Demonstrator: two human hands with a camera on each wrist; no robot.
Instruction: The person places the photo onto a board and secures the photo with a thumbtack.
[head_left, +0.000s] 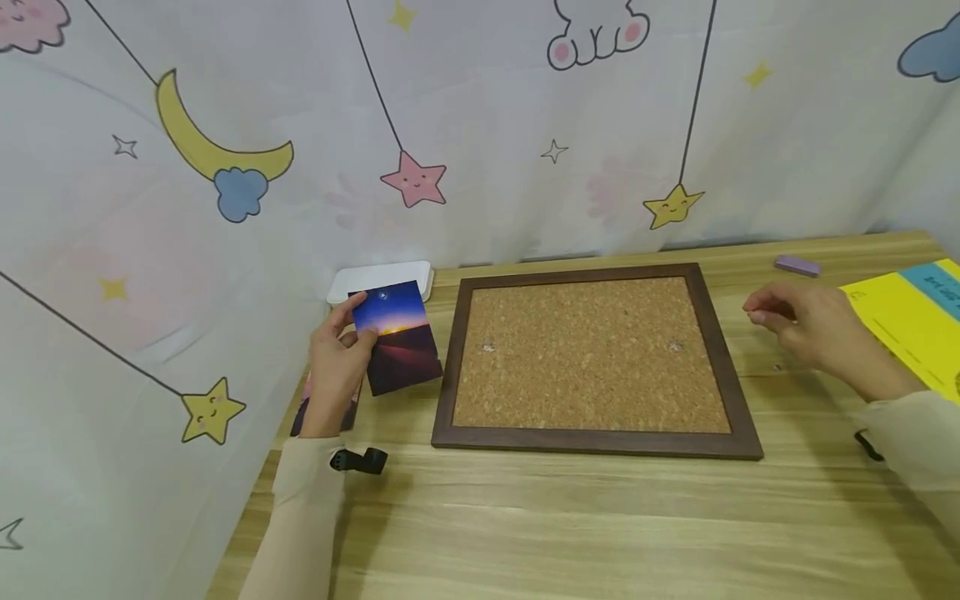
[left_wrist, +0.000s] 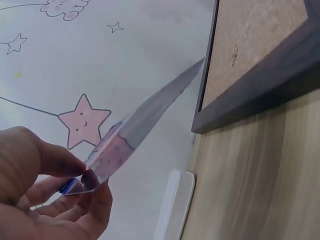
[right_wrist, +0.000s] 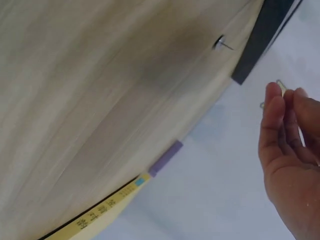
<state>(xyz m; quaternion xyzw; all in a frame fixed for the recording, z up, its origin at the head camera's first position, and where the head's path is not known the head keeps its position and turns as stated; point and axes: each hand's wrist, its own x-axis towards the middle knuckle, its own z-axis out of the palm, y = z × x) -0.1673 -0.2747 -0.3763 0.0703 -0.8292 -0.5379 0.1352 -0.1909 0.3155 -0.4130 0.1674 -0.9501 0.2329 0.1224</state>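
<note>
My left hand pinches a glossy picture card showing a sunset under a blue sky, with the thumb on its printed face. A small shiny spot shows near the card's top edge. The left wrist view has this card nearly edge-on, its lower right corner close to the corkboard with a dark wooden frame. My right hand hovers right of the board, thumb and fingertips together; I cannot tell whether something tiny is between them. Below it a thumbtack lies on the table, its point visible.
Another picture card is partly hidden under my left forearm. A white case stands behind the held card. At the right are a purple block and a yellow booklet. A printed curtain closes off the back and left.
</note>
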